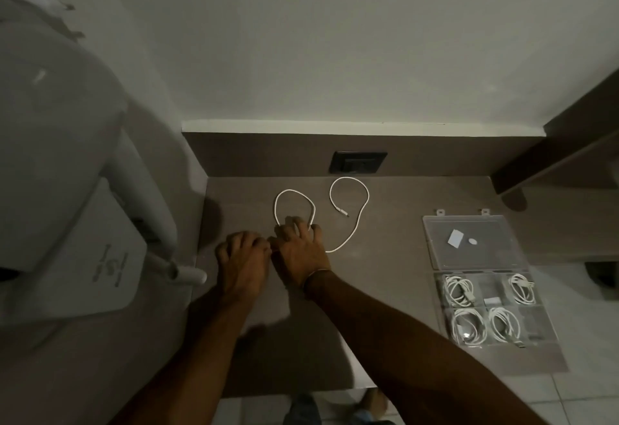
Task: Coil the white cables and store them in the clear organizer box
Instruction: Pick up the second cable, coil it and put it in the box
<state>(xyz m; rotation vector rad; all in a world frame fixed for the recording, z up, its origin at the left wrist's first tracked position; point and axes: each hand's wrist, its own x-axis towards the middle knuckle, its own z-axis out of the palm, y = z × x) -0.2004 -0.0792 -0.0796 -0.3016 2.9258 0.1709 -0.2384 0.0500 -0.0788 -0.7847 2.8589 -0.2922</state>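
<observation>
A white cable (363, 205) lies loose on the brown table (385, 274). It makes one loop just beyond my hands and a second curve to the right, ending in a plug near the middle. My right hand (301, 250) presses down on the near part of the first loop, fingers over the cable. My left hand (243, 257) rests beside it, fingers curled and touching the right hand; whether it holds the cable is hidden. The clear organizer box (482, 304) sits at the right with its lid open flat. Several coiled white cables (459, 290) fill its compartments.
A black wall socket (357, 162) sits in the back panel behind the cable. A white fan base and pole (100, 240) stand at the table's left edge. A wooden shelf (569, 143) juts out at the back right. Tiled floor shows below the table's front edge.
</observation>
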